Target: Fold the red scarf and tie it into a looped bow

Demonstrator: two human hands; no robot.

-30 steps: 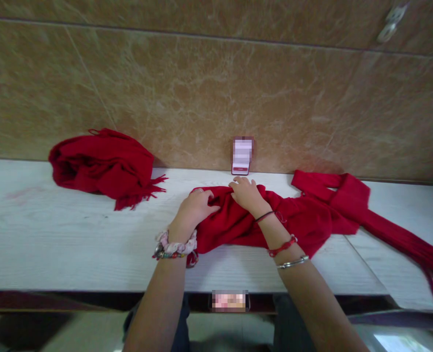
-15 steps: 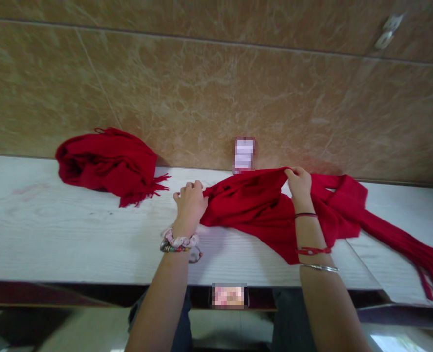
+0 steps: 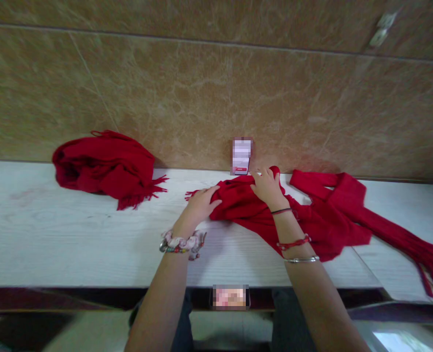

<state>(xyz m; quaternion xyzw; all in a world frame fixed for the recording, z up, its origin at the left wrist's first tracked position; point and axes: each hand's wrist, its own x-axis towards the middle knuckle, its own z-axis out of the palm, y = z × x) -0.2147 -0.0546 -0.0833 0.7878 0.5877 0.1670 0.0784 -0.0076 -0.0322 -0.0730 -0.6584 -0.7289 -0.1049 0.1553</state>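
Observation:
A red scarf [image 3: 238, 200] with fringed ends lies crumpled and bent along the white table. On its left end rests my left hand [image 3: 199, 208], open, with thumb and fingers apart; a bit of fringe pokes out beyond it. My right hand [image 3: 270, 188] is open too, its fingers spread over the upper middle of the cloth, where a small fold stands up behind them. From there the scarf runs right in loose folds to a long fringed tail. Part of the cloth is hidden under both hands.
To the left, a second red fringed scarf [image 3: 102, 168] sits in a bundle against the brown marbled wall [image 3: 187, 98]. A phone [image 3: 241, 156] leans on the wall behind the scarf. Another phone [image 3: 230, 297] is below the front edge of the white table [image 3: 73, 239].
My right hand has let go of the scarf's upper edge and moved left, its fingers spreading. My left hand has shifted slightly right onto the cloth, and the scarf's left part is more bunched.

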